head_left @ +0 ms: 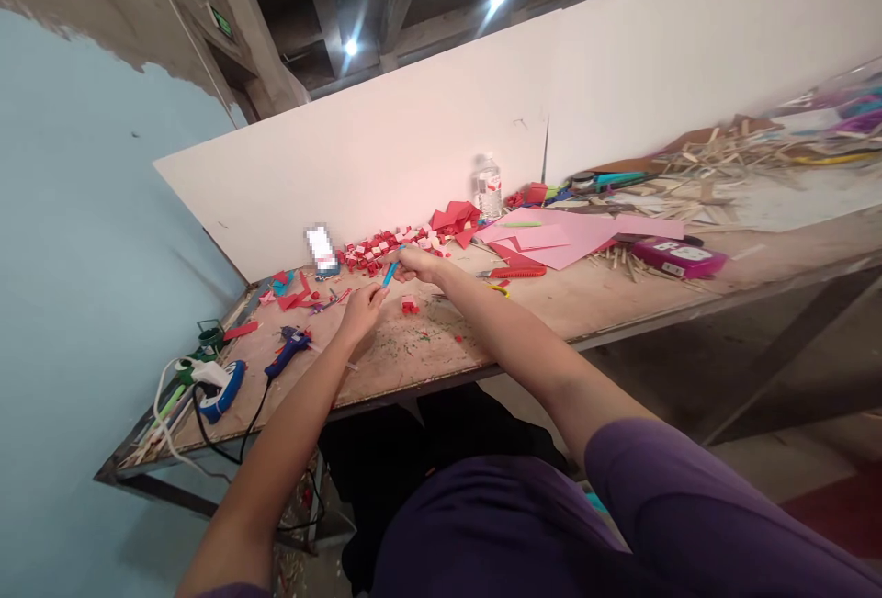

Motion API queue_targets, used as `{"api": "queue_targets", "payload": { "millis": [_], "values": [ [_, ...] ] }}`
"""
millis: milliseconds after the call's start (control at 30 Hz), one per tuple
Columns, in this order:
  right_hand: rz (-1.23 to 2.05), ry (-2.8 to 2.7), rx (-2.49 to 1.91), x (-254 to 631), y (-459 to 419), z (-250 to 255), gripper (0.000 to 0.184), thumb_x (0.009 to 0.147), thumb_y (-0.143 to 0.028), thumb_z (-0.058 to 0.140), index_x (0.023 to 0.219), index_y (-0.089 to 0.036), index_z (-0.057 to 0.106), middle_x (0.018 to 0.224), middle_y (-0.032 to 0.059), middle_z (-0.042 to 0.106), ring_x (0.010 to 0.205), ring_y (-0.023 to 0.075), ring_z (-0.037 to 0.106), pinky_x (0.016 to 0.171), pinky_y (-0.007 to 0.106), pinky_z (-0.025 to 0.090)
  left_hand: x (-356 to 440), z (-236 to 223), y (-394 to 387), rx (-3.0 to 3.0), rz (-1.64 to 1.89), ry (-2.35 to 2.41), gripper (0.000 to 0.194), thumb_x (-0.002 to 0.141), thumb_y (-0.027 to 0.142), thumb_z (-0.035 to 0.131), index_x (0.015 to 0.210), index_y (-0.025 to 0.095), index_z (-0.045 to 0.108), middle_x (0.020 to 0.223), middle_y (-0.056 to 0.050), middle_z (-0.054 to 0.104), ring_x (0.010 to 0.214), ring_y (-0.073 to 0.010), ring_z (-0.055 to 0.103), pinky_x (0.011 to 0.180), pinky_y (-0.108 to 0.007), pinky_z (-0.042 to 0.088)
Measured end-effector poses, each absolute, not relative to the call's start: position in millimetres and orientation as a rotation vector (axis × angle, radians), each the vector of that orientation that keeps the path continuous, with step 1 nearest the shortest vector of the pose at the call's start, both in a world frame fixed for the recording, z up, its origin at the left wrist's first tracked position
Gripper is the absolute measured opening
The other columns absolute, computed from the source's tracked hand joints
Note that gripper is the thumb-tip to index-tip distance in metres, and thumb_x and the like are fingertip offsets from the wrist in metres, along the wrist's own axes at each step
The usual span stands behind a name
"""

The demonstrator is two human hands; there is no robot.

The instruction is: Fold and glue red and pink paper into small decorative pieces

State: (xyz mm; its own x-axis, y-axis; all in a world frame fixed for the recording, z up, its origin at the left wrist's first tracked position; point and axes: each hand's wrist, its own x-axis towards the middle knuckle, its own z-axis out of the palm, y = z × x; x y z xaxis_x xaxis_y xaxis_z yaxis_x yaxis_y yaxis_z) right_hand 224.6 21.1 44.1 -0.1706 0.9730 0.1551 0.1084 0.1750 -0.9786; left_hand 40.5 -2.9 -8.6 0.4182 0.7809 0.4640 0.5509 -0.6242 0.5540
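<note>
A slim blue stick (392, 273), perhaps a pen or marker, slants between my two hands above the table. My left hand (363, 311) is closed on its lower end, fingers pinched. At the upper end my right hand (416, 265) has its fingers wrapped round it; the fingertips are partly hidden. Just below my right hand, a small red and pink block piece (410, 304) rests on the wooden table. Behind both hands lies a pile of small red and pink blocks (368, 253). Green and red scraps (424, 336) are scattered in front.
On the left are a blue glue gun (288, 350), a power strip (224, 391) with cables, and a lit phone (322, 252). To the right lie a red utility knife (514, 273), pink paper (551, 235) and a magenta box (679, 258). A plastic bottle (489, 186) stands behind.
</note>
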Motion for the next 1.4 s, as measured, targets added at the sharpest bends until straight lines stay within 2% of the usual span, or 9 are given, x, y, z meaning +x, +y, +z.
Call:
{"api": "queue_targets", "payload": {
  "millis": [133, 267, 367, 433, 567, 733, 900, 1067, 1400],
  "values": [
    [1.063, -1.283, -1.121, 246.1, 23.7, 61.3, 0.026, 0.087, -0.038, 0.07, 0.076, -0.018, 0.059, 0.043, -0.0032, 0.047, 0.036, 0.0113, 0.039, 0.038, 0.024, 0.033, 38.3, -11.7, 1.1, 2.376, 1.011, 1.225, 0.032, 0.096, 0.036, 0.049, 0.068, 0.021, 0.052, 0.065, -0.001, 0.054, 0.07, -0.0195, 0.052, 0.07, -0.03, 0.036],
    [0.955, -1.123, -1.133, 278.5, 22.5, 75.8, 0.03, 0.1, -0.039, 0.052, 0.082, -0.016, 0.06, 0.038, -0.0054, 0.04, 0.032, 0.0105, 0.03, 0.036, 0.023, 0.028, 26.0, -19.8, 9.3, 2.356, 0.947, 1.311, 0.035, 0.092, 0.032, 0.054, 0.06, 0.021, 0.05, 0.061, -0.002, 0.053, 0.069, -0.0208, 0.052, 0.07, -0.03, 0.038],
    [0.913, -1.079, -1.13, 279.7, 24.1, 72.3, 0.032, 0.103, -0.039, 0.049, 0.086, -0.015, 0.061, 0.049, 0.0001, 0.057, 0.037, 0.0104, 0.043, 0.04, 0.021, 0.035, 24.1, -26.5, 14.6, 2.355, 0.899, 1.315, 0.027, 0.09, 0.028, 0.059, 0.063, 0.02, 0.059, 0.066, -0.004, 0.06, 0.073, -0.0226, 0.058, 0.076, -0.032, 0.045],
    [0.895, -1.085, -1.124, 269.2, 26.9, 65.5, 0.028, 0.101, -0.039, 0.056, 0.088, -0.015, 0.063, 0.061, 0.0031, 0.067, 0.044, 0.0112, 0.053, 0.044, 0.021, 0.042, 27.2, -29.3, 15.7, 2.364, 0.904, 1.291, 0.01, 0.086, 0.024, 0.064, 0.082, 0.019, 0.07, 0.086, -0.008, 0.069, 0.084, -0.0248, 0.064, 0.085, -0.035, 0.048],
    [0.813, -1.153, -1.133, 250.4, 31.0, 58.0, 0.021, 0.088, -0.032, 0.075, 0.079, -0.016, 0.066, 0.064, 0.0005, 0.068, 0.051, 0.0108, 0.057, 0.048, 0.018, 0.043, 34.8, -28.0, 9.0, 2.406, 0.953, 1.137, 0.032, 0.087, 0.028, 0.07, 0.117, 0.019, 0.072, 0.126, -0.013, 0.066, 0.113, -0.0283, 0.064, 0.106, -0.041, 0.047],
    [0.728, -1.195, -1.171, 248.7, 25.3, 66.4, 0.013, 0.086, -0.018, 0.069, 0.074, -0.016, 0.064, 0.055, -0.0014, 0.063, 0.05, 0.011, 0.055, 0.05, 0.019, 0.045, 49.2, -24.5, -3.6, 2.381, 0.899, 0.899, 0.057, 0.075, 0.039, 0.087, 0.127, 0.021, 0.071, 0.137, -0.012, 0.066, 0.129, -0.0307, 0.06, 0.115, -0.04, 0.043],
    [0.768, -1.198, -1.185, 241.2, 8.8, 62.6, 0.009, 0.086, -0.019, 0.067, 0.078, -0.016, 0.064, 0.063, 0.0016, 0.068, 0.054, 0.0126, 0.061, 0.052, 0.02, 0.05, 68.3, -23.8, 11.1, 2.239, 0.843, 0.996, 0.067, 0.065, 0.039, 0.09, 0.125, 0.016, 0.073, 0.113, -0.011, 0.075, 0.094, -0.0268, 0.068, 0.093, -0.039, 0.053],
    [0.735, -1.131, -1.197, 229.7, -5.9, 31.6, 0.007, 0.091, -0.023, 0.06, 0.086, -0.019, 0.062, 0.075, 0.002, 0.072, 0.063, 0.0113, 0.066, 0.058, 0.019, 0.053, 65.8, -26.9, 28.0, 2.218, 0.858, 1.037, 0.035, 0.065, 0.042, 0.085, 0.089, 0.018, 0.078, 0.074, -0.001, 0.07, 0.07, -0.0202, 0.062, 0.071, -0.03, 0.05],
    [0.743, -1.248, -1.153, 231.8, 3.7, -22.4, 0.014, 0.085, -0.033, 0.072, 0.089, -0.019, 0.072, 0.084, 0.0053, 0.075, 0.075, 0.0168, 0.069, 0.06, 0.022, 0.054, 48.3, -39.9, 43.9, 2.28, 1.015, 1.133, 0.037, 0.077, 0.031, 0.078, 0.113, 0.022, 0.075, 0.096, -0.006, 0.077, 0.086, -0.0248, 0.069, 0.088, -0.036, 0.052]
  ]
}}
